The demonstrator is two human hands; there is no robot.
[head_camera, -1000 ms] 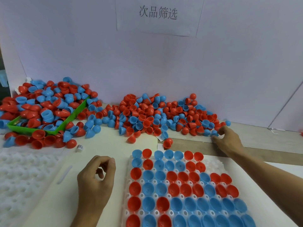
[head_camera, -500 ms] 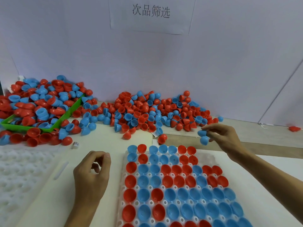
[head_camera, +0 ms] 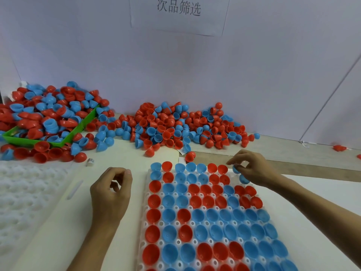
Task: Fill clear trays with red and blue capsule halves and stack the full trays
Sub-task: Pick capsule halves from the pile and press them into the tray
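Two blue capsule halves [head_camera: 239,174] were pinched in the right hand [head_camera: 252,168] above the clear tray's [head_camera: 145,222] unfilled far corner; the left hand [head_camera: 110,190], loosely curled, grasped nothing.

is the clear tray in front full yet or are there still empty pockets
Not full. The clear tray has bare pockets at its far right corner, where the right hand holds blue capsule halves. Its near edge is out of view.
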